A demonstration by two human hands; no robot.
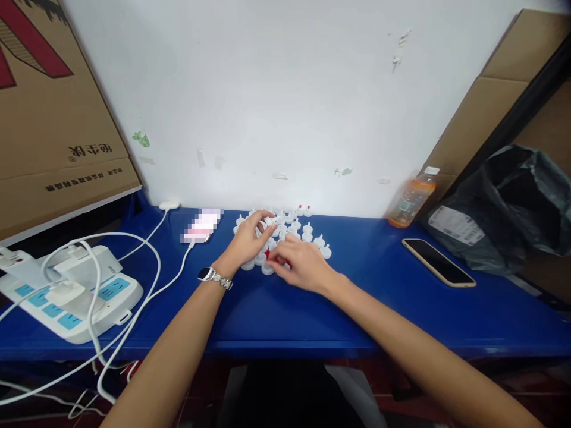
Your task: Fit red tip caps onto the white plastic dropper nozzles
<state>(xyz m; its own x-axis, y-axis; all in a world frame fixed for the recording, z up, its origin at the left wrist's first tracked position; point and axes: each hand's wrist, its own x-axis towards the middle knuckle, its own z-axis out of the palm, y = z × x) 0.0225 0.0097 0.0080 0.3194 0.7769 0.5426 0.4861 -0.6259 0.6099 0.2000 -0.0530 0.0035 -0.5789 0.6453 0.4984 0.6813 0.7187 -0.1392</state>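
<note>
A cluster of white nozzle caps (307, 229) with pointed spouts stands on the blue table, against the wall. My left hand (248, 239) is curled at the left of the cluster, thumb and index finger closed around a white nozzle cap (269, 222). Nearer the front, my right hand (303, 261) pinches at a small red tip cap (267, 254) above the front caps; its fingers partly hide the contact. More red shows beneath that palm. Two nozzle caps at the back carry red tips (307, 208). Both hands cover part of the cluster.
On the left of the blue table (285, 324) lie a white power strip (107, 303) with looping cables and a charging phone (202, 226). To the right are an orange drink bottle (411, 199), a phone (438, 262) and a dark plastic bag (504, 208). Cardboard boxes flank both sides.
</note>
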